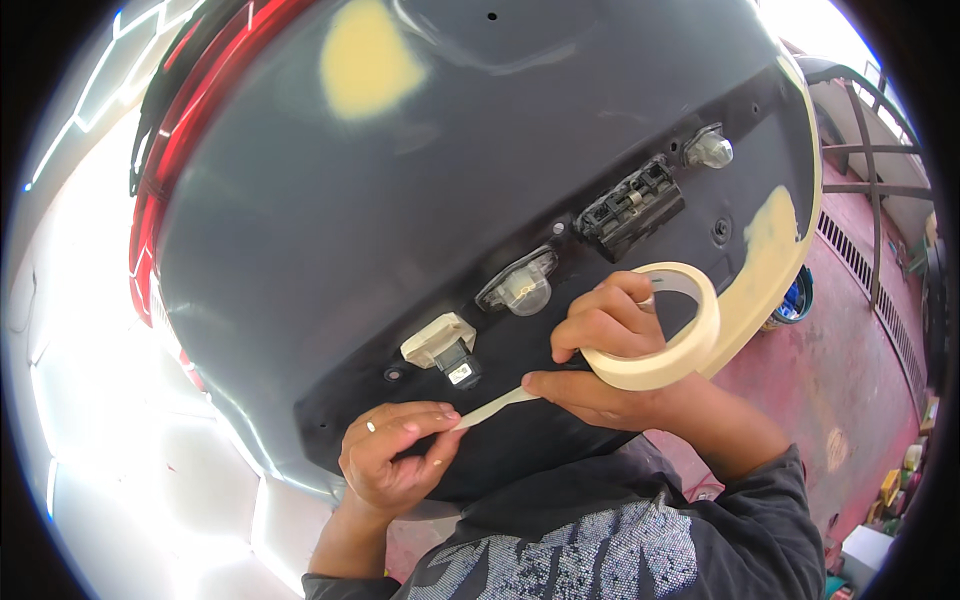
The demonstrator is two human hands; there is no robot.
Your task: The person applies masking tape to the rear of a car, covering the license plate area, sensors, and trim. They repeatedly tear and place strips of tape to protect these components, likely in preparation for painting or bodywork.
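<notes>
My left hand, wearing a ring, pinches the free end of a narrow masking tape strip between thumb and fingertips. The strip runs to the thumb of my right hand, whose curled fingers pass through the cream masking tape roll. Just above the strip, a part covered in cream tape sits on the dark grey car panel. Below it hangs a black connector with a white label. Farther right along the panel are a clear lamp and a black latch-like unit.
A second clear lamp juts out at the upper right. Pale yellow filler patches mark the panel. A bucket and a slotted floor drain lie to the right, with a black metal frame behind.
</notes>
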